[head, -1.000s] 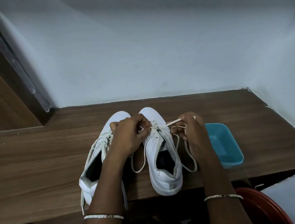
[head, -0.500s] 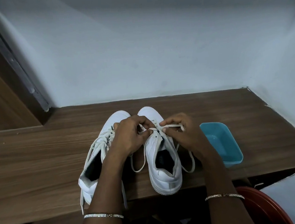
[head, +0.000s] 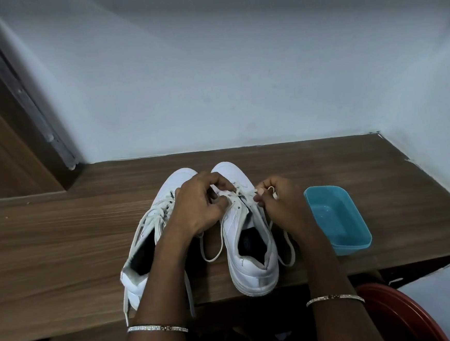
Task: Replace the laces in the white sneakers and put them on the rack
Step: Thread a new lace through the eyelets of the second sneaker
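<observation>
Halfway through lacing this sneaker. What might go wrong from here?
The heel of the held sneaker sits at the front edge of the table; a pull by the right hand on the lace might drag it off. The blue tub lies close beside that hand and could get knocked. Loose laces of the other sneaker hang over the edge and may snag.
</observation>
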Demonstrator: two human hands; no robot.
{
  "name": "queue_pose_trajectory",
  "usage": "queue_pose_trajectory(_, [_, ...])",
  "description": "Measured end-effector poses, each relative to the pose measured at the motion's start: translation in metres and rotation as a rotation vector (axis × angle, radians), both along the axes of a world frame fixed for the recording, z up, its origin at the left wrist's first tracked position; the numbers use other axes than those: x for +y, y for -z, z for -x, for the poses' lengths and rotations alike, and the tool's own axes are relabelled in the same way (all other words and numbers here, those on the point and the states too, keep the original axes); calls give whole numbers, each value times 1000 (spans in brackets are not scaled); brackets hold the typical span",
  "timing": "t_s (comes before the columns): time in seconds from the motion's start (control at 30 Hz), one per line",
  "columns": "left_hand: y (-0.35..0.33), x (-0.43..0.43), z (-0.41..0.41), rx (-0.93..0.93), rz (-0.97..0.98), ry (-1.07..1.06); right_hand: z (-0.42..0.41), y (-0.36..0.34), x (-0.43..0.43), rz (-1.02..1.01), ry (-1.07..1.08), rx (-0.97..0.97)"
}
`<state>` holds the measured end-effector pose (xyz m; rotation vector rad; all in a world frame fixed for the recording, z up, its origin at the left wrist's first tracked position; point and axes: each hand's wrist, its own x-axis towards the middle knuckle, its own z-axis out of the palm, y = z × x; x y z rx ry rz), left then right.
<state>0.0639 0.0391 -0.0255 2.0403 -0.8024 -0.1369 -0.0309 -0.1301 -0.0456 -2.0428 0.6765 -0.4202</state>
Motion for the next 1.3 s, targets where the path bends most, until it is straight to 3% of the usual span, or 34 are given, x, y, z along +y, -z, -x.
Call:
queue_pose_trajectory(0.13, [-1,1,-1,73,-59,53,1,-7,0,-262,88,-45])
queue_pose_trajectory(0.23, [3,1,0,71,-164,67,1,-11,3,-313,115,-32])
queue_pose_trajectory(0.37, [3,1,-2,68,-197,83,3,-9,2,-60,85,17])
queue_pose_trajectory(0.43, [3,2,-3,62,-196,94,5,-9,1,43,-35,-29])
queue_pose_trajectory(0.53, [2,3,-2,56,-185,108,5,-9,1,107,-174,-66])
queue_pose_trajectory(0.8, [0,7,-4,123,-204,173,2,-4,0,189,-136,10])
queue_pose_trajectory(1.3, [-6,7,1,195,-144,135,6,-8,4,-190,-98,-18])
